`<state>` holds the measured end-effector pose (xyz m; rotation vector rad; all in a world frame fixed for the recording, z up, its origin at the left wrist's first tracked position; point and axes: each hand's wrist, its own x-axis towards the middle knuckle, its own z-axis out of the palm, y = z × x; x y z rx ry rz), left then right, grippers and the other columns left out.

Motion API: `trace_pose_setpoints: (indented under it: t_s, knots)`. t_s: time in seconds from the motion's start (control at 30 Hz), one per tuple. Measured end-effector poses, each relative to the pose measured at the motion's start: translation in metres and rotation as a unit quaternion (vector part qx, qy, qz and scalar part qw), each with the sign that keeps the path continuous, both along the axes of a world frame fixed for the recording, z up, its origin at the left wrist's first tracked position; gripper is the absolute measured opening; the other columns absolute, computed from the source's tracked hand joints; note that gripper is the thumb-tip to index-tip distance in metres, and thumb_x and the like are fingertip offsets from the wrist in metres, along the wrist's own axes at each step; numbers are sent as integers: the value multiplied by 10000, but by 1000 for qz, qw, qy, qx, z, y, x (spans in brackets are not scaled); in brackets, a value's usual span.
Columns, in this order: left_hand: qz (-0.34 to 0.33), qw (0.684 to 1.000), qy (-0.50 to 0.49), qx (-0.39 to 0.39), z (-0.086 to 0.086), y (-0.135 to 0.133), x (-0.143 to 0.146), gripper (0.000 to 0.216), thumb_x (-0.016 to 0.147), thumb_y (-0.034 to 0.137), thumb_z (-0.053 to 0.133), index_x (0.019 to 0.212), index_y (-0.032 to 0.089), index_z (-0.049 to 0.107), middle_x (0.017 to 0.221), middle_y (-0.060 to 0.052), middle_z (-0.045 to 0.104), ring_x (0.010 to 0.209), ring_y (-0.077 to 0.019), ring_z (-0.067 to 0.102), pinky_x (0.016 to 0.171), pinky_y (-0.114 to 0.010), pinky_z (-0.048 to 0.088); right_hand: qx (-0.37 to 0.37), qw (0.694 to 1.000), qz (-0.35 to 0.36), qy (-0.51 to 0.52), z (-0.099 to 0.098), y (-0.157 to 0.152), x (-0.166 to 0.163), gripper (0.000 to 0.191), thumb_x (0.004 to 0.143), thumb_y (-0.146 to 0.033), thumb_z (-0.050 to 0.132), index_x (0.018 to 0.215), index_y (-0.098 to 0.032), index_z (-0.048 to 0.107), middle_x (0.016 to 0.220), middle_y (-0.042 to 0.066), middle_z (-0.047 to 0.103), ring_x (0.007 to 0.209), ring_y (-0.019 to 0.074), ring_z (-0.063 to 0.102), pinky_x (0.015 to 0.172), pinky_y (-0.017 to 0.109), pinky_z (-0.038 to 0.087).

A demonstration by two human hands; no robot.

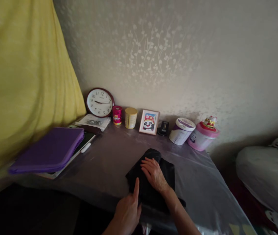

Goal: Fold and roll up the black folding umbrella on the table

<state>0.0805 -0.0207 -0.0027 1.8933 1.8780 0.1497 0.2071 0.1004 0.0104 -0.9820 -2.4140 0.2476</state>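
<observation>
A folded black cloth [165, 169] lies on the plastic-covered table [109, 163] near its front edge. My right hand [154, 173] rests flat on top of the cloth with its fingers stretched out toward the left. My left hand [127, 212] is at the cloth's near left edge. Its index finger points up and touches the cloth, while the other fingers are curled in. Neither hand holds anything.
Along the wall stand a round clock [100, 102], a red tin [116, 115], a gold tin [131, 117], a framed panda picture [149, 122], a small black device [163, 128], a white tub [181, 131] and a pink container [203, 135]. A purple case [51, 150] lies left. Yellow curtain [23, 81] hangs at left.
</observation>
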Motion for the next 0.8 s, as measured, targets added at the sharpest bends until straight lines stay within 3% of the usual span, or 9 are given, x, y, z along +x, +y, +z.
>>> trace_pose_setpoints:
  t_s: [0.2,0.33,0.43,0.63,0.73,0.8]
  knots:
    - [-2,999,4,-37,10,1,-2,706,840,263,378,1385,123,-49,896,-87,664,793,-189,619,640,-259,394,10,995,-79,-58,-2,65,5,242,879,-232,414,946,-239,647,1045,8,653,1116,172,490,1004,400,271]
    - [6,999,1,-49,11,2,-2,696,842,283,370,1387,107,-25,925,-98,660,809,-193,619,653,-268,403,38,985,-157,-62,1,76,-1,263,873,-220,411,1040,-183,611,1147,80,597,1159,214,451,1002,433,255]
    - [12,999,10,-43,10,2,0,669,848,279,361,1388,80,20,917,-117,661,818,-194,621,667,-269,412,59,987,-140,-51,2,56,-13,268,874,-231,419,1076,-177,587,1182,84,574,1193,203,415,1020,416,229]
    - [7,1000,8,-24,12,-1,-2,591,841,245,375,1358,26,192,935,-145,656,838,-219,626,696,-288,435,-20,997,1,-70,3,-23,-40,302,906,-282,366,826,-203,645,866,30,687,1030,160,551,1008,386,256]
    - [-19,999,-14,-25,13,-2,-4,399,840,225,376,1217,128,462,997,-100,653,883,-188,621,713,-244,429,-81,996,43,-15,14,-60,-43,332,915,-249,326,805,-205,637,832,12,684,927,131,595,996,356,288]
    - [-36,999,-22,-23,14,-2,-6,339,859,241,348,1141,180,527,1038,-68,643,907,-166,614,709,-218,426,-152,984,83,51,23,-76,-36,338,922,-259,301,870,-217,632,892,2,676,919,117,596,958,308,346]
